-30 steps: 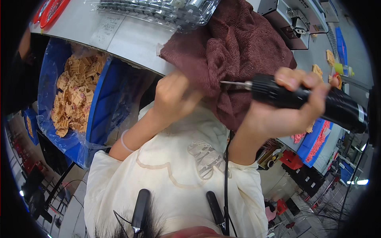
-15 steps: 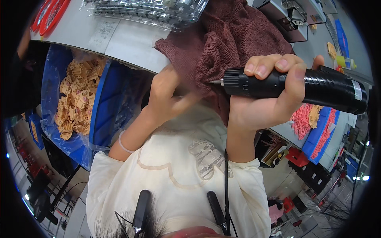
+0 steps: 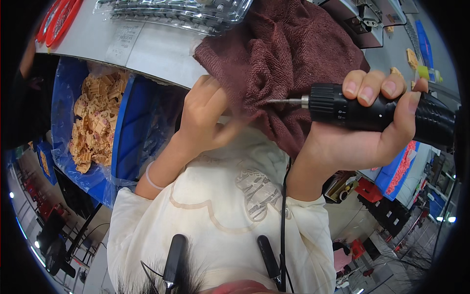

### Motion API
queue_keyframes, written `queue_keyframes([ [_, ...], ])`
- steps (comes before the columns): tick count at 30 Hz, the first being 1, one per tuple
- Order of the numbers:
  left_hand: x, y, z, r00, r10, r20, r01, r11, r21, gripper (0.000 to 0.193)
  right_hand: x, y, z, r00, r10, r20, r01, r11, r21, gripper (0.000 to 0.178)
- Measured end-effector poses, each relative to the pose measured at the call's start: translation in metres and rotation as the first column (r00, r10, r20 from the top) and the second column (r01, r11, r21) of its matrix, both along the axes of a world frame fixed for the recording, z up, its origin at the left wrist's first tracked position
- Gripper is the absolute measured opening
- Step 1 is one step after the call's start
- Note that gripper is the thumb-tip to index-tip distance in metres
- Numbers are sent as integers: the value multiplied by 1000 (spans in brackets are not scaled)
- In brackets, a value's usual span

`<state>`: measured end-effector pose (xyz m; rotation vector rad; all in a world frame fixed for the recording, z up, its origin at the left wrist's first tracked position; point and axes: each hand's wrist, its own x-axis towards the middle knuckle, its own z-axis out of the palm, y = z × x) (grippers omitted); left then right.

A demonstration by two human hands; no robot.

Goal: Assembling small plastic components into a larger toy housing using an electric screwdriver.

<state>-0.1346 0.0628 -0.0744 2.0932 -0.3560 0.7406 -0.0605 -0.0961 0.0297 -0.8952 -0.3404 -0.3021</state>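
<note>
Vs half a second ago: black screwdriver (image 3: 360, 109) further right, more bit (image 3: 289, 101) showing. Right hand (image 3: 360, 144) wrapped round its body. Bit tip over brown towel (image 3: 313, 46), contact unclear. Left hand (image 3: 204, 115) curled at towel's left edge, fingertips blurred; can't tell if pinching.
</note>
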Motion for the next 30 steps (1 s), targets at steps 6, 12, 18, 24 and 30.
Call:
queue_keyframes([
  [6,0,1,5,999,-27,-39,27,1000,-3,56,-4,10,-6,997,44,-55,-42,998,44,33],
  [12,-10,-2,9,992,101,-73,-100,995,19,54,-4,17,-15,996,86,-11,-86,996,-7,40],
  [18,3,-1,21,976,93,196,-134,970,203,33,-7,20,-19,992,128,-16,-129,985,-111,44],
  [24,4,-4,19,971,93,220,-137,972,192,29,-7,20,-18,996,90,-10,-90,993,-81,42],
  [30,3,-3,6,961,107,254,-147,979,144,31,-3,7,-12,994,108,-1,-108,994,34,32],
])
